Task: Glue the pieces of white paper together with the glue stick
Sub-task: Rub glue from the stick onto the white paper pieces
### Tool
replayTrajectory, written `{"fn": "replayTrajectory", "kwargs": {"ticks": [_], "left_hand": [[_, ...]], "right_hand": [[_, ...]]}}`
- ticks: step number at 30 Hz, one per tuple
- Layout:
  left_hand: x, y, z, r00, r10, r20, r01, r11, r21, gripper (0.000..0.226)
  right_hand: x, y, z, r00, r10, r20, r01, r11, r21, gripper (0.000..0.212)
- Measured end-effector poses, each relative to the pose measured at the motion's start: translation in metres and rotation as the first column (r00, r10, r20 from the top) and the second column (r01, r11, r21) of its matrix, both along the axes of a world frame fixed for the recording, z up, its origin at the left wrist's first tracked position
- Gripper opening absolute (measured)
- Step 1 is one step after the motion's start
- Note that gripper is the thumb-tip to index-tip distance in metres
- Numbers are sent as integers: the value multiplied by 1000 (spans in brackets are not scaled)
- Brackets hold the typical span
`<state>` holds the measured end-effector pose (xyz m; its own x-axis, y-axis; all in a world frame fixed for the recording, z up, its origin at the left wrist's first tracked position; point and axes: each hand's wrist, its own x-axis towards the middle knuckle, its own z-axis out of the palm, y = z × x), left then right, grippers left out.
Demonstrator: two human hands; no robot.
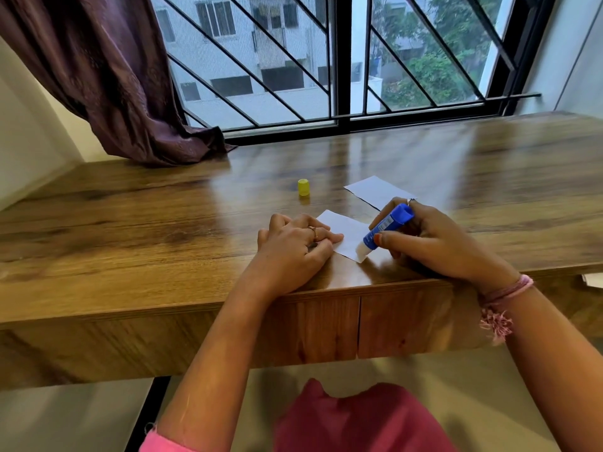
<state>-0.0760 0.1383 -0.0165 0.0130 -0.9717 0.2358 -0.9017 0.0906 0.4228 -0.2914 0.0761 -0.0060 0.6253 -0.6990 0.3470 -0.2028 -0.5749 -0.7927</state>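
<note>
A small white paper piece (347,234) lies near the front edge of the wooden table (130,216). My left hand (293,247) rests flat on its left side, fingers together, pinning it down. My right hand (430,243) grips a blue glue stick (386,228), tilted, with its white glue tip touching the paper's near right corner. A second white paper piece (378,190) lies just behind my right hand, partly hidden by it. The yellow cap (303,186) stands upright on the table, behind my left hand.
A purple curtain (114,76) drapes onto the table's back left corner. A barred window (326,60) runs along the far edge. The table's front edge is right under my wrists. Something white (593,280) pokes out at the right, below the tabletop.
</note>
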Motion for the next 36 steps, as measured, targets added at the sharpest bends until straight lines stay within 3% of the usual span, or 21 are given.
{"fn": "replayTrajectory", "kwargs": {"ticks": [10,13,16,20,31,36], "left_hand": [[2,-2,-2,1000,-7,10,7,1000,-1,30],[1,-2,-2,1000,-7,8,7,1000,-6,29],[1,-1,-1,1000,-6,-6,6,1000,-4,29],[0,0,-1,1000,-18,22,18,1000,5,30],[-6,-10,8,984,-37,176,30,999,40,40],[15,-17,19,987,-118,110,124,991,-41,45]], "right_hand": [[-1,3,1,999,16,-38,-16,1000,-4,5],[-2,3,2,988,-17,154,9,999,54,11],[-6,-2,1,858,-237,456,137,961,241,10],[-13,-5,2,710,-412,570,172,888,427,19],[-10,-10,2,748,-471,468,250,852,459,14],[-10,-12,0,747,-469,471,245,853,460,18]]}}
